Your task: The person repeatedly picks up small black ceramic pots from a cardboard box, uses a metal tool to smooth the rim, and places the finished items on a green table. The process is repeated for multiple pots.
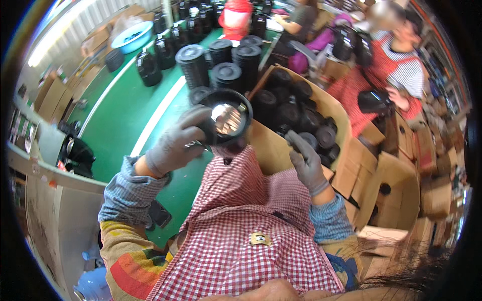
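My left hand (176, 141), in a grey glove, grips the left side of a black, round, cup-shaped part (230, 122). Its mouth tilts up toward me, and something shiny, silver and copper-toned, shows inside. The lower end of the part hangs over my lap, against my red checked apron (251, 241). My right hand (309, 165), also gloved in grey, is held apart from the part with fingers stretched and thumb spread; nothing is in it. It hovers by the near side of a cardboard box (268, 148) heaped with black round pieces (296, 110).
Stacks of black ribbed cylinders (193, 67) and dark jars (148, 67) stand on the green surface (115, 115) beyond my left hand. A red bucket (235, 17) and blue basin (133, 37) are farther off. Open cartons (391, 195) crowd the right, where another person holds a black container (374, 102).
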### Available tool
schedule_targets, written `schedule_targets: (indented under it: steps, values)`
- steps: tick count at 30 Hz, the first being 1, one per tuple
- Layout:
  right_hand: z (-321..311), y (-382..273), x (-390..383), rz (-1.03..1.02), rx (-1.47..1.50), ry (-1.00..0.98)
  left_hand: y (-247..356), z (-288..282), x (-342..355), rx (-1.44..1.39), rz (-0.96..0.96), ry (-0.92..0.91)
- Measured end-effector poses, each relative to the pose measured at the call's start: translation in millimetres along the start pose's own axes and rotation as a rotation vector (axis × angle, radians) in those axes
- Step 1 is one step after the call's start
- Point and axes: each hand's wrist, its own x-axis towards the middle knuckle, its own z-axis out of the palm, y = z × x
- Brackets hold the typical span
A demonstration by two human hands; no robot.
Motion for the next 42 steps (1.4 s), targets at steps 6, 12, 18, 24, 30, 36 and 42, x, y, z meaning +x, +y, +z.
schedule_targets:
  steps: [6, 12, 18, 24, 30, 36, 42]
  values:
    - [-37.6, 29.8, -45.1, 0.001, 0.186, -0.042, 26.9, 104.5, 61.4, -0.420, 0.346, -0.279]
    - [-6.2, 47.3, -141.3, 0.352, 0.469, 0.057, 8.7, 153.7, 61.5, -0.408, 0.074, -0.385]
    - [22.5, 10.5, -189.6, 0.586, 0.267, 0.115, -3.0, 228.7, 50.2, -0.596, -0.336, -0.430]
    - [34.4, 12.3, -195.1, 0.609, 0.391, 0.236, 13.4, 229.1, 22.8, -1.257, -0.786, -0.250]
    - [67.4, 29.1, -191.6, 0.519, 0.396, 0.038, 28.8, 256.1, 36.7, -1.128, -0.888, -0.244]
    - [10.6, 15.8, -188.0, 0.337, 0.136, -0.004, -7.6, 275.5, 36.4, -1.174, -0.562, -0.593]
    - [-40.7, 15.7, -99.8, 0.075, -0.112, 0.102, -5.3, 281.4, 28.7, -1.355, -0.614, -0.575]
